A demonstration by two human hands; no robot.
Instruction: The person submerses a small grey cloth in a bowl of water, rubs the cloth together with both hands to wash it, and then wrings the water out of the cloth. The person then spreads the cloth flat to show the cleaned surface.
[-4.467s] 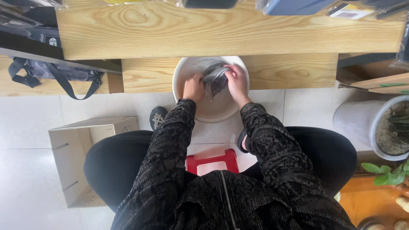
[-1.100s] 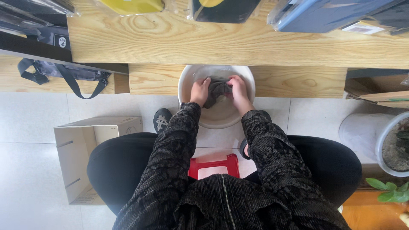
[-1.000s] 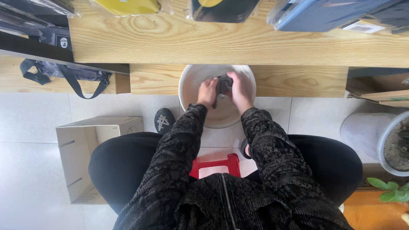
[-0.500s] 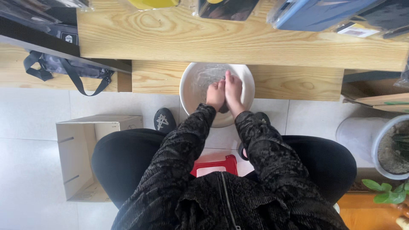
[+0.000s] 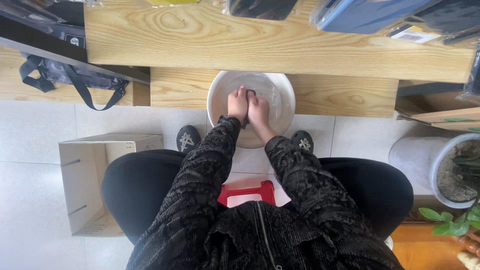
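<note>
A white round basin (image 5: 280,90) with water stands on the tiled floor between my feet. Both my hands are inside it, pressed side by side. My left hand (image 5: 238,103) and my right hand (image 5: 259,111) squeeze a small dark cloth (image 5: 250,92), of which only a sliver shows above my fingers. Dark patterned sleeves cover both arms down to the wrists.
A light wooden bench (image 5: 260,45) runs just behind the basin, with bags and packages on top. An open cardboard box (image 5: 95,180) lies at my left, a white plant pot (image 5: 440,165) at my right. A red stool (image 5: 245,192) is under me. A black strap bag (image 5: 70,77) lies left.
My hands, earlier apart and holding the dark cloth spread over the basin, have come together and closed tightly, so the cloth is bunched and almost hidden between them.
</note>
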